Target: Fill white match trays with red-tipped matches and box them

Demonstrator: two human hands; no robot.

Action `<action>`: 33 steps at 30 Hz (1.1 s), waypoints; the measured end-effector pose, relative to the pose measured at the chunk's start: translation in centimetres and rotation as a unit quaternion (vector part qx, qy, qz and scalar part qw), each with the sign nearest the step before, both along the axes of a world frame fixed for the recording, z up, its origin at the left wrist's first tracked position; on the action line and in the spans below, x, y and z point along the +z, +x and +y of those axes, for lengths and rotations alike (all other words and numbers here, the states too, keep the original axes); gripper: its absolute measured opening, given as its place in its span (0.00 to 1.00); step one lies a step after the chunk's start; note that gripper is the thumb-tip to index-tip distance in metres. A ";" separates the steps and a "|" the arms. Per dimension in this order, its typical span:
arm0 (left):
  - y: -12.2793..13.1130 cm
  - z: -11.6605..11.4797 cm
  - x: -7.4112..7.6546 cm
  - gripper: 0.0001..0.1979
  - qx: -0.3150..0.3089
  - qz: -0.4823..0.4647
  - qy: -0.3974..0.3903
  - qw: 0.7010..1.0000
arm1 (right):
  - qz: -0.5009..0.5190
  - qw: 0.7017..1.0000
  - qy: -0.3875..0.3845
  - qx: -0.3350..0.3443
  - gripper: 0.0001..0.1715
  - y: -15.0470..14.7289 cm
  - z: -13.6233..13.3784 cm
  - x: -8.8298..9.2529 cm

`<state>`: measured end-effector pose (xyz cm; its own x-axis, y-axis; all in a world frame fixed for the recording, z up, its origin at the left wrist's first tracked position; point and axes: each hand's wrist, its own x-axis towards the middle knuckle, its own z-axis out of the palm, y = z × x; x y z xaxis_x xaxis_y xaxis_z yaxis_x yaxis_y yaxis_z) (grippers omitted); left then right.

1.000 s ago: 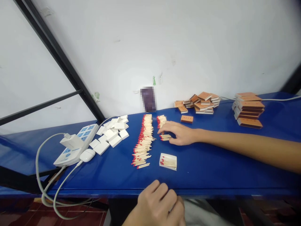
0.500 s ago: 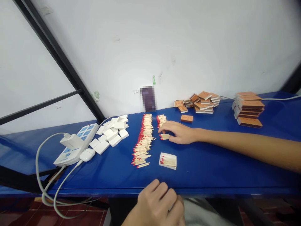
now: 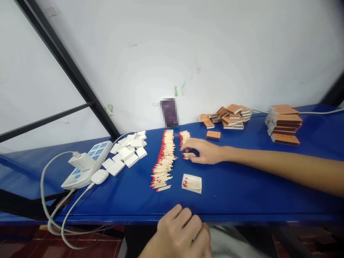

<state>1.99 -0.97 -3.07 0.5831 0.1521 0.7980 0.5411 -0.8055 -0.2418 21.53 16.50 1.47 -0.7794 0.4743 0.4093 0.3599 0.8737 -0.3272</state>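
Observation:
My right hand [image 3: 205, 151] reaches over the small batch of red-headed matches [image 3: 189, 156]. Its fingers and thumb are apart; the thumb lies at those matches, and the fingertips are beside another short row of matches [image 3: 184, 137] behind them. At the table's front edge my left hand [image 3: 182, 233] is curled into a fist, knuckles up, its inside hidden. Between the hands sits a white matchbox tray [image 3: 199, 178] with several matches in it. Left of it runs a long row of matches [image 3: 167, 154], heads to the left.
White matchbox trays [image 3: 126, 153] lie heaped on the left, near a power strip [image 3: 88, 165] with a charger and cables. Orange matchboxes [image 3: 232, 116] are piled at the back, one [image 3: 213, 135] lies alone, and a stack [image 3: 283, 125] stands at right on the blue table [image 3: 242, 193].
My right thumb has shifted left onto the small batch of matches, and a gap has opened between thumb and fingers. My left hand and the tray have not moved.

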 end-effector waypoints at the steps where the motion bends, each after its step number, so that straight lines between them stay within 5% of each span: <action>1: 0.0 0.0 0.0 0.04 0.001 0.001 0.000 1.000 | 0.000 1.000 0.001 0.001 0.16 0.0 0.0 0.0; 33: 0.0 0.0 0.0 0.04 0.006 0.003 0.004 1.000 | -0.010 1.000 -0.002 0.022 0.14 0.1 0.1 -0.1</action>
